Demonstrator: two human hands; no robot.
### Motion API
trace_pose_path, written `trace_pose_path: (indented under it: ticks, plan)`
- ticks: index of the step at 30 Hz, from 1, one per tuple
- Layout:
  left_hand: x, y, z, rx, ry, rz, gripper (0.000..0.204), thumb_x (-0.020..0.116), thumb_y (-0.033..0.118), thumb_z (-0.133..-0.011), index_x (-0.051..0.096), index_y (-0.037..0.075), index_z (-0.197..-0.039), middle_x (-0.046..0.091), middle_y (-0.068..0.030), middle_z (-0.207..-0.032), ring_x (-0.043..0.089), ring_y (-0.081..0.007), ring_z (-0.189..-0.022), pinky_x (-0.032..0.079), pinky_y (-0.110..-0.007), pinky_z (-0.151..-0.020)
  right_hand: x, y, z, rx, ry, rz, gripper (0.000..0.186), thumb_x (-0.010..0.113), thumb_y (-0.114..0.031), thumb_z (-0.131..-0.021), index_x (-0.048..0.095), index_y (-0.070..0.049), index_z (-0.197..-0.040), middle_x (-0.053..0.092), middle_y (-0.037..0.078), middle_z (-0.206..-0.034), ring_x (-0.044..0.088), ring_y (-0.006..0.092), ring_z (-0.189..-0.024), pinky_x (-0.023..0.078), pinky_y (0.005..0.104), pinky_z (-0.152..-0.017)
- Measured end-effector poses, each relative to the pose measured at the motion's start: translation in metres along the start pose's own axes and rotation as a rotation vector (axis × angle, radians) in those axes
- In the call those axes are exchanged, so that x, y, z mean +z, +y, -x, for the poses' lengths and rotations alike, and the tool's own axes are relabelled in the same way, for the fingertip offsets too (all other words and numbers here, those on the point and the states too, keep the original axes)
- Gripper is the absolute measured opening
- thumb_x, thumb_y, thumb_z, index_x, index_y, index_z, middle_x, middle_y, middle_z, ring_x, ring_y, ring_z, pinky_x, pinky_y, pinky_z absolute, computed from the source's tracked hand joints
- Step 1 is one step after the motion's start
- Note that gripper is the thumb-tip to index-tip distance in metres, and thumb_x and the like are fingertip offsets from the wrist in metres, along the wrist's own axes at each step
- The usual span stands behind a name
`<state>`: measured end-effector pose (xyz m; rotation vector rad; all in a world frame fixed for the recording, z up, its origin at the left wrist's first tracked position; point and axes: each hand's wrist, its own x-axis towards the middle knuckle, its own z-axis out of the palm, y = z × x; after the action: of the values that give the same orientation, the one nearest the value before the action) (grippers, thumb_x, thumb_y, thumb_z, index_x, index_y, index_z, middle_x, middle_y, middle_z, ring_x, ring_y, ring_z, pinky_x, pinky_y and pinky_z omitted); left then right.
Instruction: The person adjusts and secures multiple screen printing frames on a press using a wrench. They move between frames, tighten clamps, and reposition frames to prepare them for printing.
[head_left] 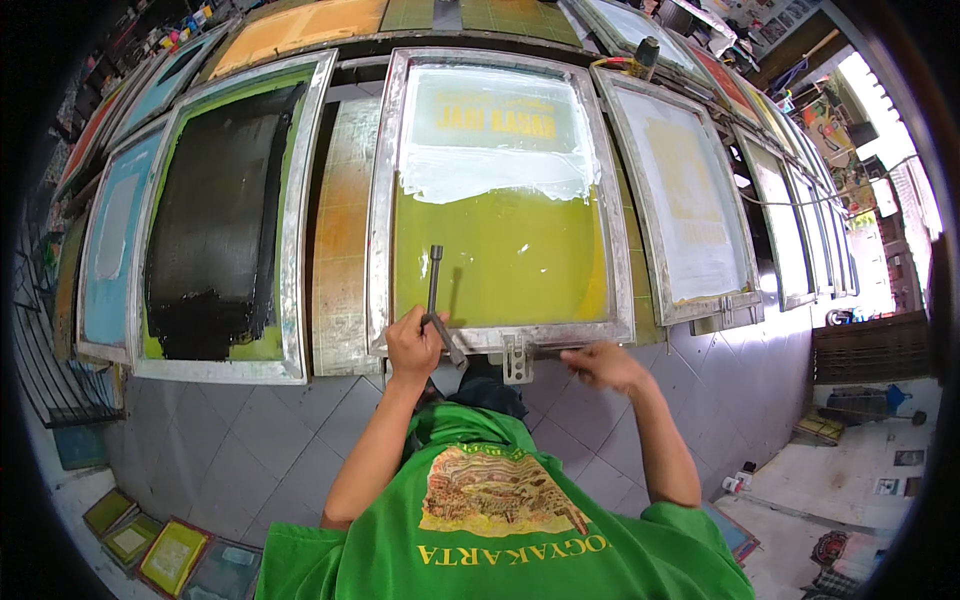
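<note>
My left hand (411, 345) is closed around a dark metal socket wrench with several arms (434, 280). One arm points up over the lower left of a screen-printing frame (382, 200); another slants down past the frame's front edge. The frame's mesh is olive green, with white ink (490, 172) spread across its far half. At the middle of the front edge sits a metal bracket (517, 360) with holes. Beside it on the right, my right hand (605, 367) has its fingers curled on a dark bar-like tool (546, 352) reaching toward the bracket. Blur hides the tool's exact kind.
On the left stands a frame coated in black ink (220, 200), with a blue one (115, 245) beyond it. To the right is a pale-coated frame (690, 200). A dark bottle-like object (645, 58) stands at the far right. Grey tiled floor (270, 440) lies below.
</note>
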<state>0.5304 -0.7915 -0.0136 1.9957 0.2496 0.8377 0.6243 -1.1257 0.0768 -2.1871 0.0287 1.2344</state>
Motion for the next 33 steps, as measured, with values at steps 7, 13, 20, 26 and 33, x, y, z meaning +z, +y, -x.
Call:
trace_pose_path:
  ticks: [7,13,20,26,33]
  plan:
    - [-0.006,0.005,-0.003,-0.045,-0.028,-0.051,0.034,0.072,0.011,-0.094,0.048,0.003,-0.071,0.059,-0.0179,-0.063,0.058,-0.037,-0.053,0.043,-0.043,-0.05,-0.007,-0.123,-0.034,-0.592,0.271,0.487,0.03,0.085,-0.032,-0.082,0.071,-0.006,-0.086,0.073,0.017,-0.086,0.07,0.0344,-0.08,0.052,0.0463,-0.073]
    - [-0.004,0.007,-0.003,-0.091,-0.001,0.028,0.034,0.069,0.01,-0.095,0.046,0.002,-0.072,0.054,-0.0203,-0.062,0.056,-0.0385,-0.053,0.042,-0.042,-0.051,0.055,-0.147,0.025,-0.909,0.312,0.931,0.021,0.078,-0.023,-0.09,0.073,-0.002,-0.089,0.075,0.019,-0.088,0.073,0.0369,-0.08,0.057,0.0452,-0.072]
    - [-0.009,0.01,-0.002,-0.116,-0.021,0.018,0.029,0.063,0.006,-0.096,0.046,0.001,-0.073,0.056,-0.0205,-0.063,0.058,-0.0386,-0.055,0.043,-0.043,-0.052,0.067,-0.042,0.068,-0.561,0.528,-0.612,0.026,0.062,-0.026,-0.108,0.067,0.0,-0.11,0.078,0.015,-0.102,0.073,0.0186,-0.075,0.054,0.0314,-0.062]
    - [-0.009,0.014,-0.003,-0.123,-0.046,0.051,0.03,0.063,0.006,-0.097,0.046,0.001,-0.073,0.057,-0.0196,-0.063,0.059,-0.0358,-0.054,0.043,-0.043,-0.052,0.143,0.014,0.055,-0.179,0.023,-1.159,0.032,0.052,-0.027,-0.114,0.054,-0.002,-0.133,0.076,0.015,-0.112,0.071,0.0161,-0.072,0.049,0.0245,-0.058]
    - [-0.012,0.017,-0.005,-0.077,-0.086,0.042,0.03,0.062,0.008,-0.096,0.045,0.001,-0.073,0.05,-0.0179,-0.059,0.053,-0.0315,-0.051,0.039,-0.04,-0.052,0.178,-0.001,0.051,-0.154,0.12,-1.127,0.038,0.045,-0.028,-0.116,0.05,-0.001,-0.141,0.075,0.016,-0.112,0.069,0.016,-0.069,0.047,0.0249,-0.055]
